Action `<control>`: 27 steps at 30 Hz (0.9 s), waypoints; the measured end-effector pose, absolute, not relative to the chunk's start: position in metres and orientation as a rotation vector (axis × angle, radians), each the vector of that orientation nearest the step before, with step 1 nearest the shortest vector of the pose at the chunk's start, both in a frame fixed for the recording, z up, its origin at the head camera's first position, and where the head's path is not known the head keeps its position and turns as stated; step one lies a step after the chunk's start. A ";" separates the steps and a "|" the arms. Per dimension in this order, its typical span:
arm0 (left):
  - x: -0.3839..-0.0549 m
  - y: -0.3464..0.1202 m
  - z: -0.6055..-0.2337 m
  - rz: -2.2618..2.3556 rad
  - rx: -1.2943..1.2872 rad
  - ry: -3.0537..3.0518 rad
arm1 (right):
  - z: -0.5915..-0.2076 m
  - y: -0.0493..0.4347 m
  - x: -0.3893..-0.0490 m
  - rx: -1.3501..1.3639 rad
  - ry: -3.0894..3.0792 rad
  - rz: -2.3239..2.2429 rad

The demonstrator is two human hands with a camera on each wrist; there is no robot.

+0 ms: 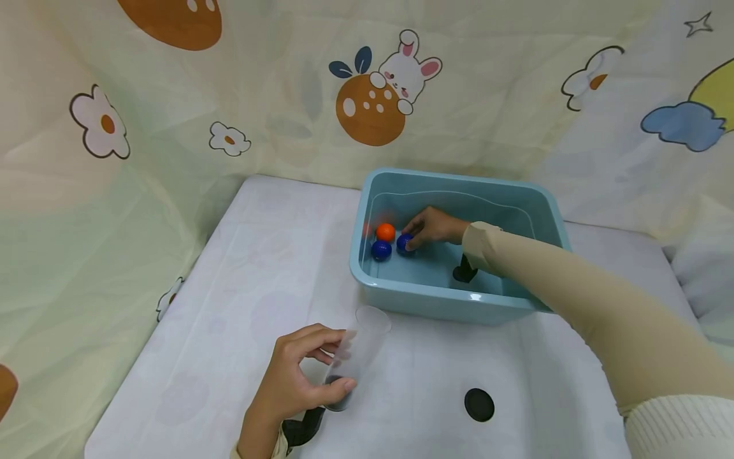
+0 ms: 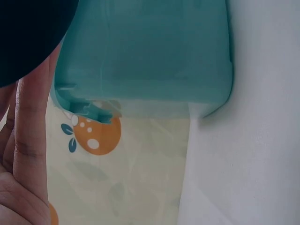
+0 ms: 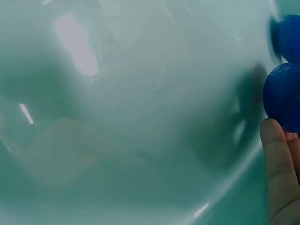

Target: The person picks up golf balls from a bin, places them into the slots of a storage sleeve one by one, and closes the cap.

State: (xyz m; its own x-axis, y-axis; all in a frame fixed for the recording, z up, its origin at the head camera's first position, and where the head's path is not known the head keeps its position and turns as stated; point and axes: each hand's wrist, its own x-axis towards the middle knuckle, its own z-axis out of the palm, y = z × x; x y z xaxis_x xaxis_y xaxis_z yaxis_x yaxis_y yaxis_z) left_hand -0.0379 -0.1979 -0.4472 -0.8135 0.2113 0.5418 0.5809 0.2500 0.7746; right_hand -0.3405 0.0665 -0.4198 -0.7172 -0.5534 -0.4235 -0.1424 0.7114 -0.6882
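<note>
Inside the blue plastic basin point(image 1: 459, 306), my right hand point(image 1: 432, 226) reaches down and holds a blue ball point(image 1: 405, 245) between thumb and fingers. A second blue ball point(image 1: 381, 250) and an orange ball point(image 1: 385, 233) lie beside it near the basin's left wall. The right wrist view shows the held ball point(image 3: 283, 96) at the fingertips, with the other blue ball point(image 3: 289, 37) just above it. Over the table, in front of the basin, my left hand point(image 1: 301, 366) grips a clear plastic tube point(image 1: 358, 350) with a dark bottom. The tube tilts, its rim toward the basin.
A flat black disc point(image 1: 479, 405) lies on the white table cover point(image 1: 229, 287) at the front right. Behind the table hangs a printed cloth point(image 1: 275, 76). Each wrist carries a black camera mount, the right one point(image 1: 464, 271) low inside the basin.
</note>
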 end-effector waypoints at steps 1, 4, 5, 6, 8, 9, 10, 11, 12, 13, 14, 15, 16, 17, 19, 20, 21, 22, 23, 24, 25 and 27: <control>-0.038 -0.198 -0.447 -1.585 -0.727 -2.204 | -0.417 0.067 -0.340 -0.528 2.286 -0.847; -0.037 -0.197 -0.446 -1.591 -0.715 -2.214 | -0.411 0.070 -0.337 -0.535 2.284 -0.844; -0.037 -0.197 -0.446 -1.587 -0.717 -2.214 | -0.409 0.072 -0.336 -0.536 2.284 -0.843; -0.037 -0.197 -0.447 -1.589 -0.714 -2.217 | -0.406 0.073 -0.335 -0.537 2.283 -0.844; -0.037 -0.195 -0.447 -1.588 -0.716 -2.221 | -0.400 0.076 -0.332 -0.553 2.283 -0.847; -0.038 -0.195 -0.447 -1.592 -0.714 -2.229 | -0.397 0.077 -0.331 -0.559 2.285 -0.849; -0.038 -0.194 -0.447 -1.598 -0.712 -2.236 | -0.394 0.079 -0.330 -0.560 2.285 -0.855; -0.038 -0.193 -0.447 -1.605 -0.709 -2.243 | -0.391 0.080 -0.328 -0.563 2.287 -0.861; -0.038 -0.191 -0.446 -1.613 -0.702 -2.251 | -0.388 0.082 -0.327 -0.563 2.289 -0.865; -0.038 -0.190 -0.445 -1.617 -0.699 -2.256 | -0.385 0.084 -0.326 -0.561 2.292 -0.869; -0.039 -0.189 -0.444 -1.620 -0.695 -2.260 | -0.381 0.086 -0.325 -0.558 2.297 -0.870; -0.039 -0.189 -0.444 -1.624 -0.688 -2.264 | -0.378 0.088 -0.325 -0.549 2.304 -0.870; -0.039 -0.188 -0.443 -1.624 -0.686 -2.262 | -0.374 0.090 -0.324 -0.543 2.305 -0.875; -0.039 -0.187 -0.442 -1.622 -0.686 -2.259 | -0.370 0.092 -0.323 -0.538 2.310 -0.878; -0.040 -0.186 -0.441 -1.617 -0.688 -2.252 | -0.361 0.095 -0.320 -0.534 2.318 -0.893; -0.041 -0.185 -0.441 -1.612 -0.693 -2.246 | -0.356 0.097 -0.319 -0.538 2.319 -0.904; -0.042 -0.184 -0.440 -1.607 -0.698 -2.239 | -0.351 0.099 -0.318 -0.540 2.320 -0.915; -0.043 -0.184 -0.439 -1.604 -0.703 -2.232 | -0.346 0.100 -0.315 -0.539 2.321 -0.926; -0.043 -0.183 -0.438 -1.597 -0.709 -2.226 | -0.342 0.102 -0.314 -0.538 2.326 -0.936; -0.044 -0.182 -0.438 -1.590 -0.716 -2.220 | -0.338 0.103 -0.312 -0.538 2.327 -0.946; -0.045 -0.182 -0.437 -1.586 -0.721 -2.216 | -0.334 0.104 -0.311 -0.536 2.331 -0.952; -0.046 -0.180 -0.436 -1.586 -0.722 -2.214 | -0.327 0.107 -0.306 -0.537 2.337 -0.962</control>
State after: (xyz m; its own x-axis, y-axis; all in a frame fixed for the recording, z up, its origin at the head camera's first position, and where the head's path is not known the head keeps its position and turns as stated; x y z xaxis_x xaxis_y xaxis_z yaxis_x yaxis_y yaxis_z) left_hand -0.0456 -0.1803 -0.4356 -0.8198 0.2130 0.5315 0.5718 0.2547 0.7799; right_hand -0.3059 0.1069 -0.3266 -0.7685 -0.5446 -0.3358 -0.1503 0.6638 -0.7326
